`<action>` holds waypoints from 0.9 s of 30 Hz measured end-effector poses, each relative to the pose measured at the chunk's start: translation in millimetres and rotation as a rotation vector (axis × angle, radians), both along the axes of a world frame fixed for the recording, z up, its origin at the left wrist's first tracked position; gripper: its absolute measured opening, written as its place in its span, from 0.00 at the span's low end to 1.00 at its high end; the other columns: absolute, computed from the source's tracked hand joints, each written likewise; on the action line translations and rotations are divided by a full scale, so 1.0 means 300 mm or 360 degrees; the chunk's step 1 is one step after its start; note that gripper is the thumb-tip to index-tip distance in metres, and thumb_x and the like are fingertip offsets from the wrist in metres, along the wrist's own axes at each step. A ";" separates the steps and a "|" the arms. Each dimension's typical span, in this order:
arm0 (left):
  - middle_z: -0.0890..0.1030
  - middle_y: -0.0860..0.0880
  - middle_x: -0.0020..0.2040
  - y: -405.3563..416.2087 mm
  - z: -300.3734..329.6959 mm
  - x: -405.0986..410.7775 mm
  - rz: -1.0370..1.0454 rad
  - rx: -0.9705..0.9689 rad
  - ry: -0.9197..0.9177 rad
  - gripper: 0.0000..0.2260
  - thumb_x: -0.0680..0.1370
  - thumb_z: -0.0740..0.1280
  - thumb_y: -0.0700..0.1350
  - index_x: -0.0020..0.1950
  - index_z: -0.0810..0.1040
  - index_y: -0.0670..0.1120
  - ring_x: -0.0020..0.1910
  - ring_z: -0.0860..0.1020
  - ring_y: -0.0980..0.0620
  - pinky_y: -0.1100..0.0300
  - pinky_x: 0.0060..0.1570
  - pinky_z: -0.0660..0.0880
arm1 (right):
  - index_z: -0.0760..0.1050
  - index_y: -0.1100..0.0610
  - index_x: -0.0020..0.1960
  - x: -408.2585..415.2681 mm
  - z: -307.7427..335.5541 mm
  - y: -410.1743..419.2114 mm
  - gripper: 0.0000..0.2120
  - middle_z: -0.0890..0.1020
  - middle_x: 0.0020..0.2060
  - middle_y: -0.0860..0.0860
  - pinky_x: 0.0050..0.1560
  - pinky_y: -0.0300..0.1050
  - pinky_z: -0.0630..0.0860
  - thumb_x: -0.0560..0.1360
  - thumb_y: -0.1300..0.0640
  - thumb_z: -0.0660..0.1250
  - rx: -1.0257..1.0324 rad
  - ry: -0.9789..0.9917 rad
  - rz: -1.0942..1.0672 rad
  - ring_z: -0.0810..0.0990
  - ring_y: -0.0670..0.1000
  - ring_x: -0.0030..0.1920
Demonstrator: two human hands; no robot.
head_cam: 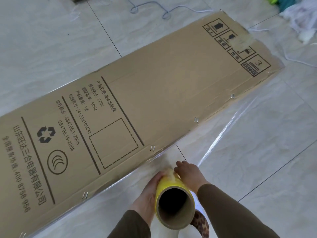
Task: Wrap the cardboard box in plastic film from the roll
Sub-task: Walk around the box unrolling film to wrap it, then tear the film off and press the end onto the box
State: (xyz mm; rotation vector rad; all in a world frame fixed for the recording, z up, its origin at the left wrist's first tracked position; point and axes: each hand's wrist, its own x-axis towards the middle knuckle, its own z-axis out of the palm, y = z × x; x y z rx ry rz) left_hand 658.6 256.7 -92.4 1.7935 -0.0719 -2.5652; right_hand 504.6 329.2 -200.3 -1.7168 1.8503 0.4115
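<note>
The cardboard box is long and flat, and it lies on the floor, stretching away from you to the far right. It looks stiff but big, so it would be clumsy to lift by one end; I think it is best to tip it up by a long edge. Staples sit along the edge of the box closest to you, and they could snag or tear the film. The plastic film is thin, clear and shiny, and it spreads out on the floor on the near side of the box. It is soft and stretchy, and it will likely stick to itself, so keep it pulled flat. The roll is just in front of the near edge of the box, with its open end facing you. It has a hard cardboard tube in the middle, so it looks firm and easy to hold. Your left hand curls around the left side of the roll. Your right hand wraps over its top, fingers pointing at the box. Both arms reach forward and down.
</note>
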 end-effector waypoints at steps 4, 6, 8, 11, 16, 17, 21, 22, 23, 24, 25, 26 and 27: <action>0.76 0.43 0.39 -0.020 0.006 -0.027 -0.0024 0.0016 -0.0022 0.08 0.77 0.66 0.47 0.44 0.76 0.42 0.33 0.75 0.46 0.55 0.40 0.74 | 0.74 0.50 0.52 -0.025 0.025 0.059 0.04 0.74 0.53 0.47 0.39 0.48 0.78 0.79 0.56 0.63 -0.0018 -0.0044 -0.0252 0.77 0.50 0.55; 0.77 0.44 0.42 -0.017 -0.004 -0.029 0.0003 -0.0069 -0.0030 0.08 0.79 0.65 0.46 0.50 0.77 0.41 0.37 0.77 0.47 0.51 0.46 0.75 | 0.72 0.52 0.53 -0.031 0.031 0.090 0.06 0.73 0.54 0.48 0.43 0.51 0.82 0.77 0.60 0.63 0.0067 -0.0016 -0.0385 0.80 0.52 0.53; 0.76 0.43 0.39 -0.011 0.003 -0.030 -0.0018 -0.0034 0.0018 0.09 0.78 0.66 0.48 0.46 0.76 0.42 0.34 0.75 0.47 0.51 0.43 0.75 | 0.72 0.52 0.58 -0.047 0.027 0.086 0.09 0.72 0.59 0.49 0.46 0.53 0.83 0.79 0.60 0.62 0.0091 -0.0034 -0.0532 0.83 0.55 0.49; 0.75 0.42 0.34 -0.009 -0.011 -0.030 0.0009 0.0066 0.0085 0.13 0.76 0.67 0.51 0.40 0.74 0.42 0.29 0.75 0.45 0.54 0.39 0.73 | 0.63 0.47 0.77 -0.058 -0.007 0.029 0.26 0.69 0.70 0.51 0.52 0.53 0.83 0.81 0.56 0.64 0.0123 -0.0089 -0.0508 0.85 0.57 0.52; 0.80 0.41 0.38 -0.015 -0.038 -0.020 0.0015 -0.0044 0.0174 0.12 0.79 0.63 0.49 0.50 0.77 0.40 0.34 0.80 0.45 0.55 0.40 0.78 | 0.65 0.35 0.77 -0.033 -0.010 -0.064 0.24 0.80 0.65 0.47 0.61 0.48 0.79 0.83 0.50 0.60 0.0266 -0.0051 -0.0157 0.82 0.55 0.62; 0.80 0.41 0.36 -0.014 -0.045 -0.013 -0.0015 -0.0035 0.0171 0.12 0.78 0.64 0.49 0.46 0.78 0.40 0.31 0.79 0.45 0.56 0.37 0.78 | 0.72 0.37 0.73 -0.031 -0.008 -0.078 0.21 0.82 0.62 0.47 0.61 0.47 0.77 0.82 0.52 0.61 0.0273 -0.0046 -0.0147 0.82 0.54 0.63; 0.81 0.41 0.34 0.000 -0.058 0.023 -0.0111 -0.0064 0.0111 0.13 0.77 0.67 0.51 0.43 0.80 0.41 0.30 0.81 0.44 0.55 0.34 0.79 | 0.78 0.46 0.67 -0.018 -0.002 -0.091 0.22 0.83 0.58 0.49 0.57 0.46 0.77 0.78 0.65 0.62 0.0220 -0.0006 -0.0207 0.79 0.53 0.64; 0.81 0.41 0.34 0.010 -0.061 0.033 -0.0130 -0.0065 0.0085 0.13 0.77 0.66 0.51 0.45 0.80 0.41 0.30 0.81 0.44 0.55 0.35 0.79 | 0.77 0.47 0.68 -0.015 0.000 -0.084 0.25 0.82 0.59 0.49 0.57 0.46 0.77 0.78 0.68 0.61 0.0174 -0.0034 -0.0238 0.77 0.52 0.65; 0.82 0.41 0.35 0.020 -0.064 0.039 -0.0134 -0.0051 0.0066 0.13 0.78 0.66 0.51 0.47 0.80 0.41 0.31 0.82 0.45 0.56 0.35 0.79 | 0.75 0.47 0.70 -0.015 0.004 -0.078 0.27 0.81 0.59 0.50 0.56 0.46 0.77 0.77 0.70 0.59 0.0124 -0.0065 -0.0263 0.75 0.52 0.66; 0.82 0.41 0.36 0.033 -0.066 0.043 -0.0126 -0.0018 0.0056 0.14 0.78 0.64 0.51 0.51 0.79 0.40 0.32 0.82 0.45 0.56 0.36 0.79 | 0.75 0.48 0.71 -0.019 0.009 -0.074 0.29 0.80 0.60 0.50 0.54 0.46 0.76 0.77 0.72 0.58 0.0086 -0.0090 -0.0274 0.73 0.52 0.66; 0.83 0.40 0.38 0.048 -0.072 0.048 -0.0119 0.0016 0.0055 0.15 0.79 0.63 0.50 0.54 0.79 0.40 0.34 0.83 0.44 0.56 0.37 0.79 | 0.74 0.49 0.71 -0.025 0.013 -0.070 0.30 0.80 0.60 0.51 0.52 0.46 0.76 0.76 0.73 0.57 0.0060 -0.0106 -0.0269 0.72 0.52 0.67; 0.84 0.40 0.39 0.064 -0.078 0.051 -0.0123 0.0034 0.0046 0.15 0.79 0.62 0.50 0.57 0.78 0.39 0.35 0.84 0.44 0.56 0.37 0.79 | 0.74 0.50 0.71 -0.027 0.018 -0.065 0.30 0.80 0.60 0.51 0.52 0.47 0.76 0.76 0.73 0.56 0.0044 -0.0118 -0.0260 0.72 0.53 0.66; 0.84 0.40 0.40 0.078 -0.083 0.055 -0.0150 0.0034 0.0035 0.16 0.79 0.63 0.50 0.58 0.78 0.39 0.36 0.84 0.45 0.56 0.36 0.79 | 0.75 0.50 0.70 -0.028 0.025 -0.060 0.29 0.80 0.59 0.51 0.50 0.47 0.75 0.76 0.73 0.56 0.0030 -0.0130 -0.0254 0.72 0.53 0.66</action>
